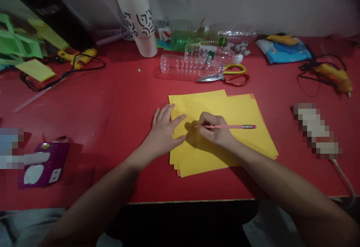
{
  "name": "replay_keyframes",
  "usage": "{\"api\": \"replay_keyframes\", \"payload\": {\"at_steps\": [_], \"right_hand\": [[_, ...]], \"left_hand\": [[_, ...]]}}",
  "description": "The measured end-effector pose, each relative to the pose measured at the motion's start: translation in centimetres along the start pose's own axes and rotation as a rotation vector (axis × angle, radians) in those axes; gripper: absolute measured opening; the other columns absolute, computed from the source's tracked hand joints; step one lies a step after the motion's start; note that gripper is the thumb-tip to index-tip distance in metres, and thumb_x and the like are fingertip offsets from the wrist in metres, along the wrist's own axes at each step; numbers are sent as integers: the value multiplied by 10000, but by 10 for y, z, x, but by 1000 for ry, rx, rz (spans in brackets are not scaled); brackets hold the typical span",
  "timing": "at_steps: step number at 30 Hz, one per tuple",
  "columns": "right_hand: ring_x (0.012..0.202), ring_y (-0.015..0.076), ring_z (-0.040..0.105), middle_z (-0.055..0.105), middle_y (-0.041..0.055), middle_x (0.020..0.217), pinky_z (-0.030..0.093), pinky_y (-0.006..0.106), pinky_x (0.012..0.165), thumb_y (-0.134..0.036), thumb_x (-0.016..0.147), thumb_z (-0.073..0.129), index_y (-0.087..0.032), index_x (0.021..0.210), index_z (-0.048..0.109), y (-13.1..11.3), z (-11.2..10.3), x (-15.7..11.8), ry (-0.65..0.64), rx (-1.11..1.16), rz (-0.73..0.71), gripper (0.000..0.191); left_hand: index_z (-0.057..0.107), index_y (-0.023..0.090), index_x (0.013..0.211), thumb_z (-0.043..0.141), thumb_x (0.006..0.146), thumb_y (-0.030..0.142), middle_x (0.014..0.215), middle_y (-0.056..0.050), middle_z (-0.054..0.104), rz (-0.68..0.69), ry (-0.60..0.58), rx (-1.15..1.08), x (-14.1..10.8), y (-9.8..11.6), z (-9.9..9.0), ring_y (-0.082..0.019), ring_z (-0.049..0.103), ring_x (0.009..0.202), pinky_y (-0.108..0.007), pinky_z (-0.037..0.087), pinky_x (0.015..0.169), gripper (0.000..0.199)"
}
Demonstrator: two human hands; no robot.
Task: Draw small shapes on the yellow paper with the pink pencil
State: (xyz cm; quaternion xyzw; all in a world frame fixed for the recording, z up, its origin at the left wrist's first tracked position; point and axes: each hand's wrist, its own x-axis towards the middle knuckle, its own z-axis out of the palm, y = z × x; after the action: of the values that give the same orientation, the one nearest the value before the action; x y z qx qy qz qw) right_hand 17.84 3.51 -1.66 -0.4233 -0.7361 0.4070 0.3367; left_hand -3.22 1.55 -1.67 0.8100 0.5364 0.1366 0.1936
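Note:
A stack of yellow sheets (208, 160) lies on the red table (126, 101), with bits of orange paper showing at its edges. My left hand (165, 129) is spread flat, its thumb and fingertips resting on the left edge of the stack. Over the middle of the sheets, my right hand (215, 129) grips a pink pencil (236, 126). The pencil's tip points left and touches or nearly touches the top sheet, and its eraser end sticks out to the right. Shadow covers the paper around the tip.
Scissors (234, 75) lie beside clear plastic bottles (174, 64) behind the paper. A white tumbler (140, 22) stands at the back. Yellow glue guns (333, 77) with black cords lie at both sides. A purple packet (56, 160) is at left, a blurred power strip (317, 129) at right.

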Motion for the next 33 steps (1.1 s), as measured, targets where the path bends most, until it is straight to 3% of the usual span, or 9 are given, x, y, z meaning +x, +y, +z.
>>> {"api": "replay_keyframes", "payload": {"at_steps": [10,20,33], "right_hand": [[477,80,319,403,-67,539,244,259,456,-151,746,506,-234,659,399,-1,-2,1,10,-19,-15,161],[463,73,323,411,-63,530,251,223,434,-186,735,484,-230,657,406,-3,-1,1,-35,-37,-52,119],[490,79,357,425,-64,549,279,228,476,-170,735,491,-230,681,414,1,2,0,-126,-88,-90,111]], "left_hand": [[574,282,1335,738,800,392,1587,-115,310,-4,-1,-19,0,0,0,-376,251,1477,-637,123,1203,570],[581,235,1342,736,807,375,1572,-166,312,-3,-12,7,0,1,0,-389,255,1474,-629,120,1202,575],[565,245,1350,740,808,405,1585,-149,298,10,-8,2,0,-1,1,-396,262,1466,-649,118,1194,591]]}}
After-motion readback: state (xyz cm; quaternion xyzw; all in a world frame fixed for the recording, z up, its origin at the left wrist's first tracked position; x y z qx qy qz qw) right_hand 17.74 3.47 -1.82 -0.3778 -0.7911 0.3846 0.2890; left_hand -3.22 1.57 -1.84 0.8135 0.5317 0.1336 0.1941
